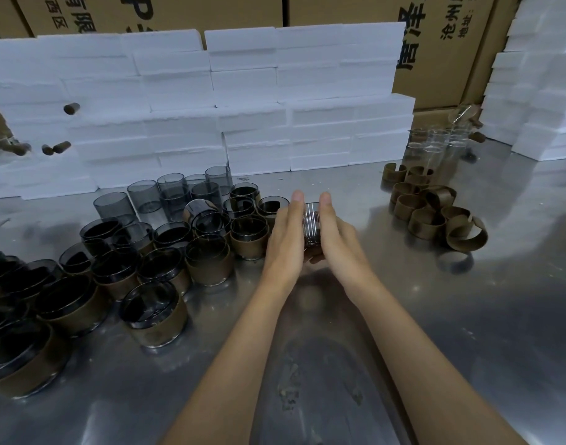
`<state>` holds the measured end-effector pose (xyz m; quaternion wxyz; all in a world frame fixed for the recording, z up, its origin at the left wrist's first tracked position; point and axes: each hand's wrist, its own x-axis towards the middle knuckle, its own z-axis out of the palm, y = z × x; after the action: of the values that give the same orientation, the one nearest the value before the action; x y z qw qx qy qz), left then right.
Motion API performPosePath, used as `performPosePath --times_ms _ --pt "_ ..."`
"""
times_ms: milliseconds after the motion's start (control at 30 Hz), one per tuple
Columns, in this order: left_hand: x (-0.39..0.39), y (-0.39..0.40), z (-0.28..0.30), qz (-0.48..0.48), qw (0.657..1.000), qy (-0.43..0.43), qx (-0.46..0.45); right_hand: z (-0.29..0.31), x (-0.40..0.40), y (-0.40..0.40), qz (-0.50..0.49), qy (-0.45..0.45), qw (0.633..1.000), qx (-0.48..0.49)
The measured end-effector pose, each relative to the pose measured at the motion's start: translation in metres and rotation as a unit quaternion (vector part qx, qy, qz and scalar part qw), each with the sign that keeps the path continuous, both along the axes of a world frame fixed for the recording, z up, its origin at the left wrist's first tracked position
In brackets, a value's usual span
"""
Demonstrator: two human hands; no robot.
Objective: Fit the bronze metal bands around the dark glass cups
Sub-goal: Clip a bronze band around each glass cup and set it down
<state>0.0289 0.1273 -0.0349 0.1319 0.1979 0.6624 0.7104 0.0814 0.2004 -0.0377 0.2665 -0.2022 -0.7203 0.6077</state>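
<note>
A dark glass cup point(311, 224) is held between both hands above the steel table point(467, 332), near the middle. My left hand point(283, 239) grips its left side and my right hand point(334, 236) its right side, with fingertips curled under it. The hands hide most of the cup, so I cannot tell whether a band is on it. Several cups wearing bronze bands point(211, 261) crowd the table to the left. Bare dark cups point(143, 195) stand behind them. Loose bronze bands point(435, 216) lie in a heap to the right.
Stacked white foam blocks point(243, 107) form a wall along the back, with more foam blocks point(538, 91) at the right. Clear glasses point(435, 149) stand behind the band heap. Cardboard boxes point(442, 43) rise behind everything.
</note>
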Motion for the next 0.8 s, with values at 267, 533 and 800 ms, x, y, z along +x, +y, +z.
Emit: performPosePath --times_ms 267,533,800 --pt "0.001 0.002 0.001 0.032 0.999 -0.022 0.01 -0.002 -0.002 0.01 -0.062 0.014 0.997 -0.038" --pt "-0.008 -0.005 0.005 0.014 0.99 -0.128 0.063 0.008 -0.001 0.006 0.042 0.059 0.969 -0.235" --pt "-0.007 -0.005 0.003 0.029 0.993 -0.097 0.057 0.01 0.004 0.005 0.138 0.067 0.953 -0.261"
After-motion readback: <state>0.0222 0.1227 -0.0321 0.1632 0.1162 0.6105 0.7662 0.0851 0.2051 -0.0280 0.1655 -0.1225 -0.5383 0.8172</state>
